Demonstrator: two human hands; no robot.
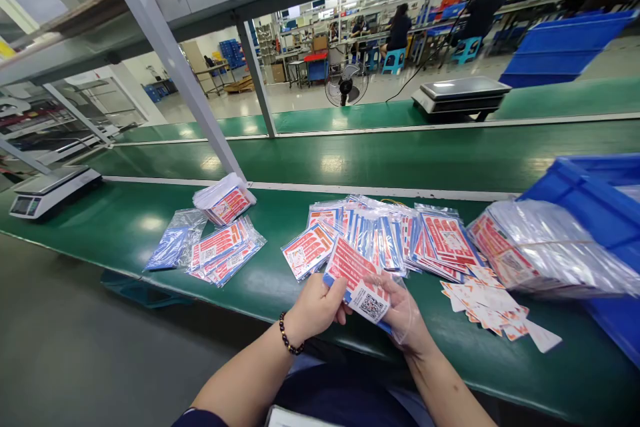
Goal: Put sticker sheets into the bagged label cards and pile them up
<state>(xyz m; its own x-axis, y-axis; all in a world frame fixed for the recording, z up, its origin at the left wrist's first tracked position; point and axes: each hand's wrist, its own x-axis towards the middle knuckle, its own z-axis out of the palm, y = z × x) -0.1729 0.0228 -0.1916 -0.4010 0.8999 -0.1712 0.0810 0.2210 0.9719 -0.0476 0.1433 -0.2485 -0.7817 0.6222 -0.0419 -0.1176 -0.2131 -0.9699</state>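
Between my two hands is a red, white and blue printed packet point(356, 265) in clear plastic, with a QR code on its near end. My left hand point(323, 303) grips its left edge, thumb on top. My right hand point(400, 312) is closed around the right end, partly behind the plastic. Just beyond lies a spread pile of similar packets point(375, 233). Small white and orange cards point(493, 303) lie scattered to the right of my right hand. On the left are more packets point(225, 250), a stacked bundle point(225, 199) and a blue packet point(175, 240).
A thick banded stack of bagged packets point(545, 247) leans by a blue bin point(590, 177) at the right. Scales stand at far left point(55, 190) and across the belt point(460, 93). A metal post point(175, 60) rises behind the left bundle. People sit in the background.
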